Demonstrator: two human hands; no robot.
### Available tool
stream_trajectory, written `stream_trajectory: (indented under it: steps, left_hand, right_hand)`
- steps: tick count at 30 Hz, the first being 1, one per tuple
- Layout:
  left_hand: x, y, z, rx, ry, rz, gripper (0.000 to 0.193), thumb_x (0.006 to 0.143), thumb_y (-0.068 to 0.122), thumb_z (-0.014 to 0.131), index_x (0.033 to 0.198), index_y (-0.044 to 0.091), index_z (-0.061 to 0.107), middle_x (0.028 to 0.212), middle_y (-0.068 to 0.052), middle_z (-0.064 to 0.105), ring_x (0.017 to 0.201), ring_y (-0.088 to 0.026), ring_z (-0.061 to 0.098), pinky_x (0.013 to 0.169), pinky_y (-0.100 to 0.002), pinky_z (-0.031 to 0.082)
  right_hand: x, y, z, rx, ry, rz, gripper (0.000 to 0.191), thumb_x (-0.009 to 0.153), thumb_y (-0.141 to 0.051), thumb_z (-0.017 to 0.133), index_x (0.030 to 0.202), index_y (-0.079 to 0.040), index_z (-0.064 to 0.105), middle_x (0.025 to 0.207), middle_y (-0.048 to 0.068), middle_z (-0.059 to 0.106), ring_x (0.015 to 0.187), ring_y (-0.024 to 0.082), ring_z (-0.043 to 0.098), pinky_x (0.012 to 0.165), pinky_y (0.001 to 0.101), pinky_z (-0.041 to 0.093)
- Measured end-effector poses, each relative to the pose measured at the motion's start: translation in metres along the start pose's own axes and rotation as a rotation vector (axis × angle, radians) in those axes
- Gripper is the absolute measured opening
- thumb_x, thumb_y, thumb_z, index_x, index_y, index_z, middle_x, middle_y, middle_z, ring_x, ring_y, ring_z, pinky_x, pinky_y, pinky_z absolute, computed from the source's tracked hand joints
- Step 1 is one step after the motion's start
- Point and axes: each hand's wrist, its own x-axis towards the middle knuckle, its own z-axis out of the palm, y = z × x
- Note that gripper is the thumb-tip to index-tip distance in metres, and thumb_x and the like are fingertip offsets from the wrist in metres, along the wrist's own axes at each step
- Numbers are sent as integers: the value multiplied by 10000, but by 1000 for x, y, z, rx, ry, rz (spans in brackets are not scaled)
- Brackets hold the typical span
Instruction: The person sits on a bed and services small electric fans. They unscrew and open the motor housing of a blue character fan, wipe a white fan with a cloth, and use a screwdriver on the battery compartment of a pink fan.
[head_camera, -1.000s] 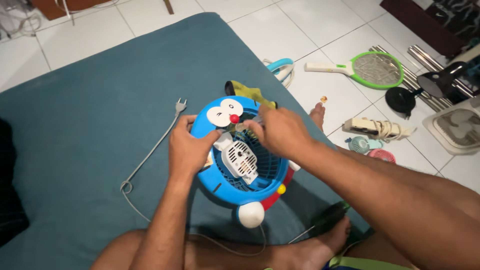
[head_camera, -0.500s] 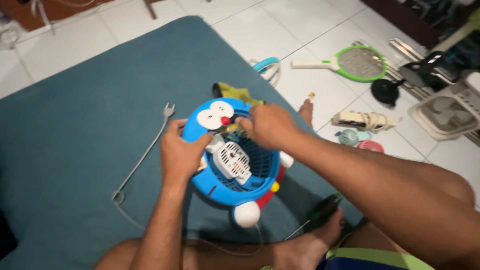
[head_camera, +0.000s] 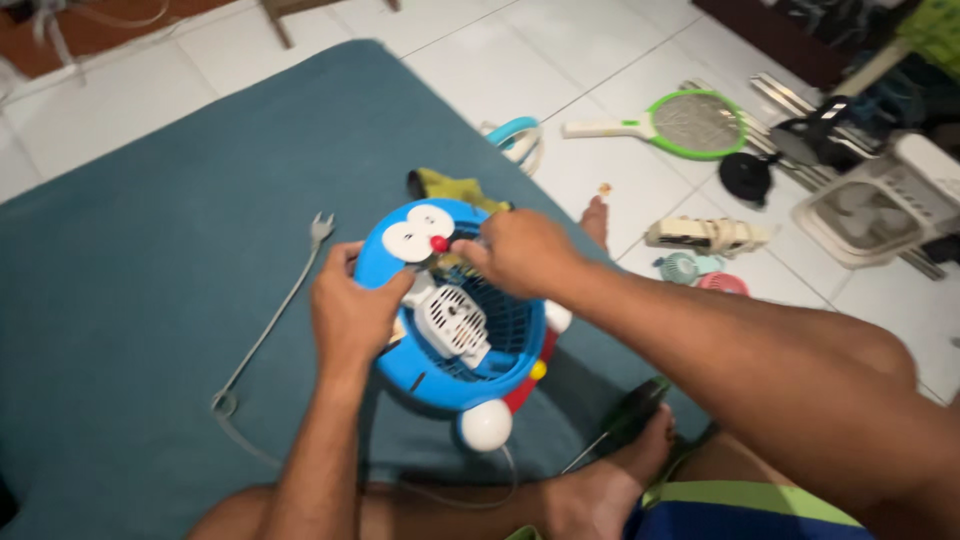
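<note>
Blue plastic makes up the round cartoon cat fan, which lies on a teal mat on the floor. The left hand is wrapped around the fan's left edge, with its fingers curled shut on the rim just below the white cat face. The right hand sits at the top of the fan, and its fingers are pinched together on something small by the red nose; what they pinch is too small to tell. Between the two sets of fingers, a white motor rests inside the blue grille. Below the fingers, a round white foot sticks out of the fan's bottom. To the left of the left fingers, a grey cord runs across the mat and ends in a plug. Past the right fingers, out on the white tile floor, lie a green bug zapper racket, a white power strip and a white box fan, all well apart from the hands. A bare foot rests near the bottom, below the right arm.
</note>
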Motion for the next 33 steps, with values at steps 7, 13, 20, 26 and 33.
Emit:
stream_trajectory:
  steps: [7,13,20,26,33]
  left_hand:
    - [2,7,-7,-23,-30,-29,542,694,226,872,1116,-43,666,1003,-173,762,896,-244,756,797,-370,580]
    - [1,10,-9,8,-34,-75,529,690,232,850,1115,-33,680,989,-170,769,875,-243,758,790,-371,582]
    - [-5,20,-3,101,-31,31,552,700,248,859,1135,-44,685,1022,-213,751,927,-311,743,817,-412,567]
    - [-3,22,-9,80,-15,11,542,708,235,874,1130,-46,683,1016,-203,752,912,-296,745,808,-399,567]
    - [2,15,-15,-5,-54,36,514,726,208,857,1137,-47,682,1012,-172,767,890,-225,756,786,-356,582]
  right_hand:
    - [-14,-7,-4,273,194,-352,423,848,-175,718,1147,17,488,1035,277,645,951,473,638,758,533,507]
    - [-16,-15,-4,135,178,-368,257,929,-194,664,1085,-29,544,940,223,696,908,465,652,735,562,494]
    - [-6,-8,-27,299,-182,251,582,972,-470,581,804,75,699,810,293,714,771,452,735,712,510,585]
    - [-21,-14,-17,269,147,-239,365,861,-237,657,1086,38,576,925,276,668,849,454,667,705,520,524]
    - [-24,-40,-14,128,173,-394,338,975,-266,683,1175,-38,534,770,187,709,758,446,672,630,569,484]
